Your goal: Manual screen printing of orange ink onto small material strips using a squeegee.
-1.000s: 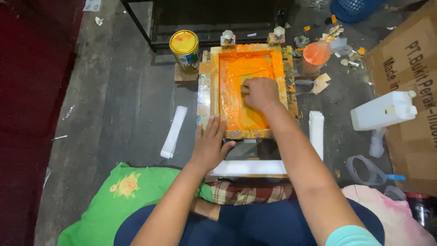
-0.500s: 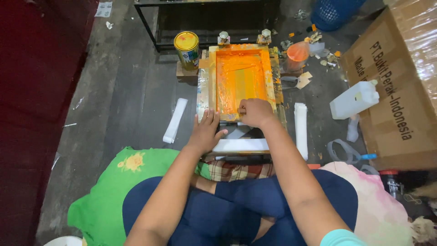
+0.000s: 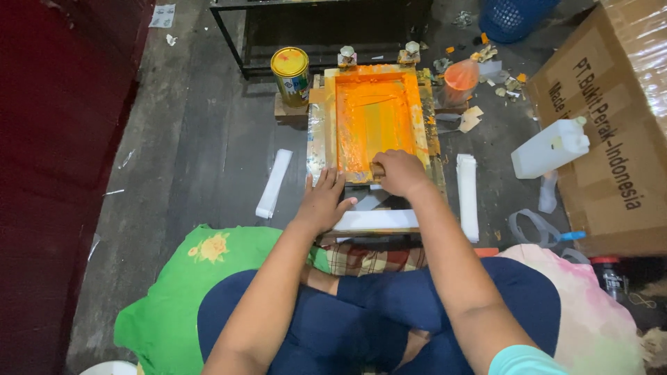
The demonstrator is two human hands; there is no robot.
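Pulled back from the middle of the orange-coated printing screen (image 3: 372,118) a second ago, the right hand (image 3: 399,172) now sits at the screen's near edge, fingers curled tight over a squeegee (image 3: 377,169) that is mostly hidden beneath them. Left of the screen, a folded white strip (image 3: 274,183) lies flat on the dark floor (image 3: 208,139), well apart from the frame, and a yellow-lidded paint can (image 3: 290,71) stands just beside the screen's far left corner. The left hand (image 3: 325,201) has held its place at the screen's near left corner, fingers spread and pressing flat on the frame edge, beside a white slab (image 3: 375,220) lying along the screen's near side. Right of the screen, a second white strip (image 3: 467,196) lies alongside the frame, an orange-stained plastic cup (image 3: 460,75) sits near the far right corner among paper scraps, and farther right a white plastic jug (image 3: 551,147) rests against a large cardboard box (image 3: 611,139). Nearer the seated person than the screen, a green cushion (image 3: 187,278) shows at the left knee.
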